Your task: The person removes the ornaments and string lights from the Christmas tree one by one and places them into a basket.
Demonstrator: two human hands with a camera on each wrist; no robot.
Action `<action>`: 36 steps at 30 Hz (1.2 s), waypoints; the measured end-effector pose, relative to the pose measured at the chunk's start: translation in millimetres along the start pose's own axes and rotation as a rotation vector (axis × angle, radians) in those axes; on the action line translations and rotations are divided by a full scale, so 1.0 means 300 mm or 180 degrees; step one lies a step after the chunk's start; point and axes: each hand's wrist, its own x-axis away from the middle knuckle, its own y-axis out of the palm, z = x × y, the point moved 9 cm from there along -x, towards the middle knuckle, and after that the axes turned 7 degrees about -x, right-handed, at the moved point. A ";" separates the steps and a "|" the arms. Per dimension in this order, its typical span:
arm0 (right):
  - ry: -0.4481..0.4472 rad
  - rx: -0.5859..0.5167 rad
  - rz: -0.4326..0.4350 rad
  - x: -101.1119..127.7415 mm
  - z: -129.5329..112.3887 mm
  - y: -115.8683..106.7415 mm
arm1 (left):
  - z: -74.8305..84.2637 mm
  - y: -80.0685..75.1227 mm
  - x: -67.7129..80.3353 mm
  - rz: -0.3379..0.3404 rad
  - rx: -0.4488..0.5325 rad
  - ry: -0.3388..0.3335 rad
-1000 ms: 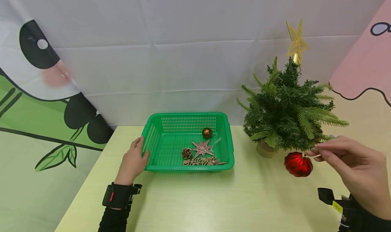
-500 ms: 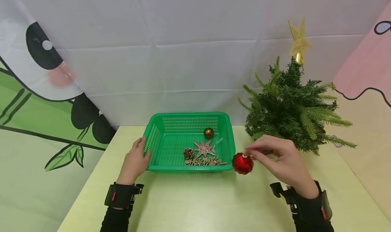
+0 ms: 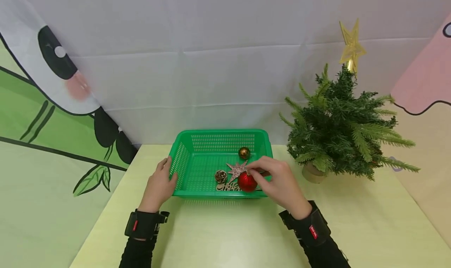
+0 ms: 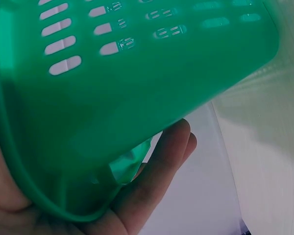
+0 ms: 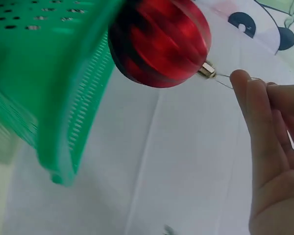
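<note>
In the head view my right hand [image 3: 282,183] is over the right front of a green plastic basket [image 3: 225,132]. Thumb and fingertips pinch the thin hanging loop of a red ridged bauble [image 3: 247,181]. The right wrist view shows this bauble [image 5: 169,41] dangling by its gold cap, close to the basket's rim. My left hand [image 3: 159,185] grips the basket's left side, and in the left wrist view its fingers [image 4: 161,161] lie around the rim. Inside the basket are a gold bauble [image 3: 244,153], a glittery star [image 3: 236,170], a pinecone [image 3: 220,176] and a wooden lettering ornament [image 3: 227,187], partly covered by the red bauble.
A small artificial Christmas tree [image 3: 347,131] in a round pot [image 3: 312,173] stands right of the basket, topped by a gold star [image 3: 352,44]. Behind the pale table [image 3: 225,232] hangs a white cloth backdrop [image 3: 225,76] with printed cartoon figures.
My right hand has carried the red bauble leftward from beside the tree to over the basket. My left hand keeps its hold on the basket's left side. The head view has shifted slightly.
</note>
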 end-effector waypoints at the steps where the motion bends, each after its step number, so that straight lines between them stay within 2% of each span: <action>1: 0.0048 -0.0035 -0.0012 0.000 0.014 0.009 | 0.001 0.002 0.000 -0.0008 -0.0002 -0.0001; 6: 0.0328 -0.0167 -0.0177 0.003 0.088 0.055 | 0.004 0.005 0.000 0.0003 -0.0024 0.0012; 13: 0.0853 -0.0081 -0.0429 0.021 0.210 0.104 | 0.012 0.003 -0.002 0.0043 -0.0030 0.0043; 18: 0.1083 -0.0054 -0.0649 0.037 0.253 0.126 | 0.015 0.001 -0.006 0.0069 -0.0037 0.0068; 24: 0.1047 -0.0040 -0.0983 0.050 0.250 0.150 | 0.009 0.001 -0.005 0.0004 -0.0041 0.0022; 36: 0.0924 -0.0034 -0.1016 0.045 0.209 0.141 | -0.002 0.005 -0.006 -0.0020 -0.0053 -0.0009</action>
